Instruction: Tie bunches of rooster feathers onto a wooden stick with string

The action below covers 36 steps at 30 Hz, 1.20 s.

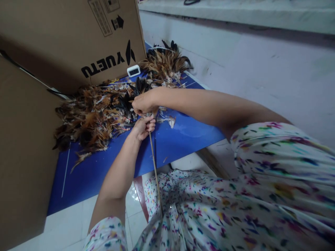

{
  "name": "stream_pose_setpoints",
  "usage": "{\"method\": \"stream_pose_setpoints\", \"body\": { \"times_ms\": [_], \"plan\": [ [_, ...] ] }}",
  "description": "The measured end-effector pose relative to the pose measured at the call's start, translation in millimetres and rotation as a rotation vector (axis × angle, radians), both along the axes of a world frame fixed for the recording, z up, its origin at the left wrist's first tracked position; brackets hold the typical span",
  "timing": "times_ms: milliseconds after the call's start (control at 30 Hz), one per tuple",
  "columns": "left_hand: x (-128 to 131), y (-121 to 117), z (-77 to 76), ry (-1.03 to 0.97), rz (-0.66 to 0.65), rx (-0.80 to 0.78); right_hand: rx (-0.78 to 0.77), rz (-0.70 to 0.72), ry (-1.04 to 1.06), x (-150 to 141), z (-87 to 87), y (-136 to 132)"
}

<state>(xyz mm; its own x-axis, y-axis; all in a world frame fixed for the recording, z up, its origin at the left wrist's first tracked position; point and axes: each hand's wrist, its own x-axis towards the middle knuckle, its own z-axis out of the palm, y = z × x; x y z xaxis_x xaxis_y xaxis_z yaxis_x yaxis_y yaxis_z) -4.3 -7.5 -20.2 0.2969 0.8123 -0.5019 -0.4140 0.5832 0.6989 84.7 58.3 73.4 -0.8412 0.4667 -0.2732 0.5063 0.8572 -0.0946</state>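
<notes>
My left hand (144,128) is closed around a thin wooden stick (155,164), whose lower length slants down against the patterned clothing at my lap. Just above it, my right hand (144,102) is bent inward with its fingers drawn together; what they pinch is hidden. Dark feathers (140,85) show right behind the right hand. To the left of both hands spreads a thick heap of brown feathers (91,116). Small pale feathers (171,122) lie on the blue table (183,136) right of the left hand.
Large cardboard boxes stand behind the feathers (65,45) and at the left edge (23,157). A small white digital clock (133,71) sits by the back box. Another bunch of brown feathers (166,62) lies near the wall (261,76).
</notes>
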Motion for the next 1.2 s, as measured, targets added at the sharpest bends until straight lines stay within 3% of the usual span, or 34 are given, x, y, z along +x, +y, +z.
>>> {"method": "stream_pose_setpoints", "body": {
  "times_ms": [267, 533, 633, 767, 900, 967, 1100, 1200],
  "plan": [
    [3, -1, -0.2, 0.056, -0.01, 0.055, -0.014, -0.085, -0.033, -7, -3.6, -1],
    [1, 0, 4.1, -0.068, -0.062, -0.044, -0.036, -0.097, -0.009, -9, -10.5, 4],
    [1, 0, 4.0, -0.052, -0.045, -0.029, -0.071, -0.109, 0.082, -11, -19.0, 10],
    [2, -1, 2.6, -0.019, -0.032, 0.007, -0.213, -0.278, 0.271, -12, -25.7, 14],
    [2, -1, 3.2, -0.016, -0.003, 0.019, -0.069, -0.118, 0.206, 1, -14.9, 8],
    [2, -1, 4.5, -0.023, 0.001, 0.026, 0.071, -0.086, 0.331, 15, -5.1, -1],
    [3, -3, 7.3, -0.004, -0.006, 0.054, 0.328, -0.347, 0.743, 54, 3.2, -32],
    [3, -5, 10.3, 0.032, 0.002, 0.115, 0.264, -0.612, 0.825, 78, -13.7, -52]
  ]
}}
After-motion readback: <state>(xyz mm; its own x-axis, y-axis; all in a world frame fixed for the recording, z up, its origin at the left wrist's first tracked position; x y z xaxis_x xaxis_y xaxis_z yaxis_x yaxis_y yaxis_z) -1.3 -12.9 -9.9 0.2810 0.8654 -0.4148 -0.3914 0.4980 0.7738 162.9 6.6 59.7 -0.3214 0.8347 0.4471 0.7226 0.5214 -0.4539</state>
